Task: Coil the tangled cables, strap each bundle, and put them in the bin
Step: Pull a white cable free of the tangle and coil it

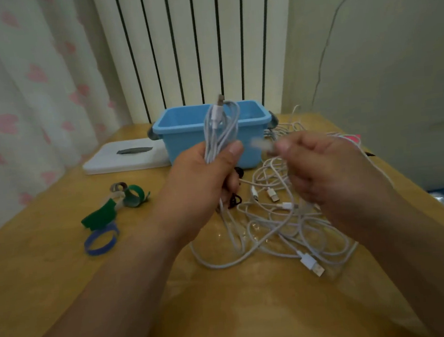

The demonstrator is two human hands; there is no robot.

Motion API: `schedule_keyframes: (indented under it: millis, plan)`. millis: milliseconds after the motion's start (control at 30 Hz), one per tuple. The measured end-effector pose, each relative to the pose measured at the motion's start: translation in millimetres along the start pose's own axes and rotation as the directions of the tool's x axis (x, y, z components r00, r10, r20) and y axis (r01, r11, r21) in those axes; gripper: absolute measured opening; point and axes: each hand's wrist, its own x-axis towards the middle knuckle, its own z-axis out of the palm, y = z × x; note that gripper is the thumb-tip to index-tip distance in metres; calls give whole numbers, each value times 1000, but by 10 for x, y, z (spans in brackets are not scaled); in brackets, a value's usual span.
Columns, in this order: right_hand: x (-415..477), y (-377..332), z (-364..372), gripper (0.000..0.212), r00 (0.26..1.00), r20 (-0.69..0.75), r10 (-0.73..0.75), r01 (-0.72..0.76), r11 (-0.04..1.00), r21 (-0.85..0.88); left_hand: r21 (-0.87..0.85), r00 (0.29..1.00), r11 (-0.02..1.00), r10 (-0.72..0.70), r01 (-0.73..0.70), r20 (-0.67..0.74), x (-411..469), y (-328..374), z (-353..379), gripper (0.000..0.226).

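The left hand is clenching the white coil so its loops hold; the right hand is pinching its loose end (blurred).

A wooden table stands in a corner. Behind it rises a white ribbed radiator with dark gaps, beside a sheer curtain printed with pink hearts. The pale wall carries a thin dark line. The light is dim.

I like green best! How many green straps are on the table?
2. The curled green strap sits beside the grey strap. The flat green strap lies nearer, just above the blue strap. Another could hide under the cables.
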Motion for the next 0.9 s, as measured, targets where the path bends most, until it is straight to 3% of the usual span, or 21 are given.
schedule_keyframes:
  millis: [67,100,200,300,367,500,733,900]
  plan:
    - [-33,-75,61,25,997,16,-79,71,955,287,104,1000,994,-18,17,8,-15,4,22,40]
    - [-59,-105,125,23,991,58,-118,92,938,335,164,999,986,-6,-1,43,-35,13,48,40]
    - [-108,-75,333,14,980,86,-180,168,978,125,320,985,937,97,-139,144,-81,0,131,35]
    - [-123,30,405,10,966,-78,-248,230,956,-184,356,977,914,146,-193,154,-76,22,152,24]
    - [-149,69,428,13,949,-155,-273,227,938,-264,346,980,919,155,-189,124,-78,30,146,28]
    - [-136,107,505,10,947,-211,-241,174,940,-295,321,974,921,190,-219,122,-73,27,130,37]
    - [-117,115,538,17,932,-291,-215,145,959,-243,260,978,944,186,-206,97,-87,47,133,14]
    - [-111,138,533,16,935,-273,-227,149,949,-279,240,981,955,149,-176,126,-88,32,126,20]
